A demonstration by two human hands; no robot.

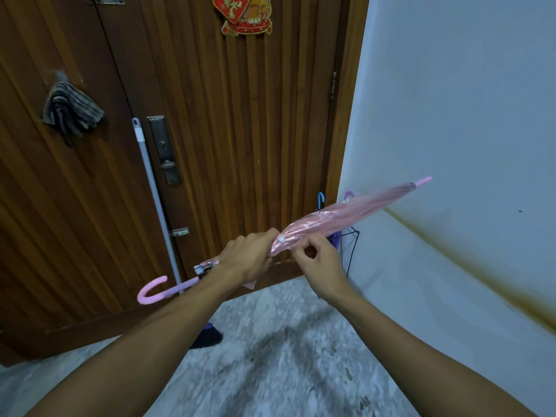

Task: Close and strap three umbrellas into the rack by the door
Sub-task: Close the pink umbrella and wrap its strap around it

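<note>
Wooden door, hands apparently strapping pink umbrella

Single view only, head-mounted, wide-angle; nothing to overlap with. Looking forward and down from standing height toward the door, which fills the upper left and centre of frame. Strong barrel distortion: door slats bow outward left of the door's lock plate. Wall right of the door, floor below it. Close range: both forearms entering from the bottom edge, left hand and right hand meeting mid-frame in front of the door's lower right corner, on the pink umbrella.
</note>
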